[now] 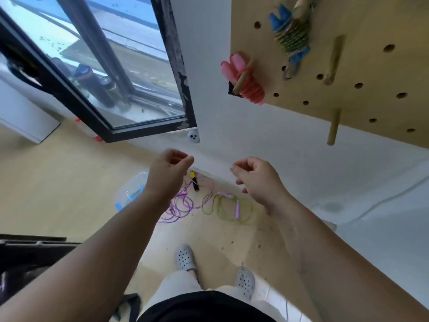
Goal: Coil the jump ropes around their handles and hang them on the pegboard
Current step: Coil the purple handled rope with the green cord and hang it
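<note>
Wood pegboard (371, 19): hanging on the wall at upper right, and carrying two coiled ropes on its pegs.
Pink rope (246, 82): hanging wound round its handles on a peg at the board's lower left corner.
Blue-handled rope (292, 36): hanging higher up, with green cord wound round it.
Left hand (168, 173): I am holding it up in front of me, fingers loosely curled, gripping nothing.
Right hand (257, 180): I am holding it level with the left and apart from it, fingers loosely curled, nothing in it.
Purple rope (183, 205): lying loose on the floor by the wall, below my hands.
Green rope (232, 210): lying uncoiled just beside the purple one.
Clear box (131, 191): sitting on the floor left of the ropes.
</note>
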Demonstrator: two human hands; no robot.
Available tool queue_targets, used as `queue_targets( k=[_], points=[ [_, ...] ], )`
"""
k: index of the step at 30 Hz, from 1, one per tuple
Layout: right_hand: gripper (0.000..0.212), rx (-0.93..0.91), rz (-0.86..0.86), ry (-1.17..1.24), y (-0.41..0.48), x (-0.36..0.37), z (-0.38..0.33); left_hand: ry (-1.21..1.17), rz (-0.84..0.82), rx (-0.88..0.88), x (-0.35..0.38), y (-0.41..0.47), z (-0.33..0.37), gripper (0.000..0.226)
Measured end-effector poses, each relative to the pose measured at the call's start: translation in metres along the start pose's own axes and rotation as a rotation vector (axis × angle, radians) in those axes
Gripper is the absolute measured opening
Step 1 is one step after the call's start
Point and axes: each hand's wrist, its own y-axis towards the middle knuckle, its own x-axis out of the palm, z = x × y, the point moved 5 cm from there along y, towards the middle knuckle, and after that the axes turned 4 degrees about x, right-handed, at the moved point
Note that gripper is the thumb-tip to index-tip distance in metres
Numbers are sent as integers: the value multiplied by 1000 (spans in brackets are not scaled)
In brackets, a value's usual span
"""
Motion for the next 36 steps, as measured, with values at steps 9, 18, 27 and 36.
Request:
queue_targets(
  k=[9, 18, 27, 36],
  points=[
    [10, 261, -41, -177, 62, 101, 83, 81, -120, -292, -80, 40, -142, 17],
    [12, 477, -31, -337, 131, 215, 170, 345, -346, -323, -110, 135, -276, 30],
    [46, 564, -50, -575, 238, 226, 329, 512, -558, -250, 18, 213, -410, 46],
    [45, 624, -55, -604, 367, 225, 527, 646, -681, -156, 190, 298, -563, 54]
  ],
)
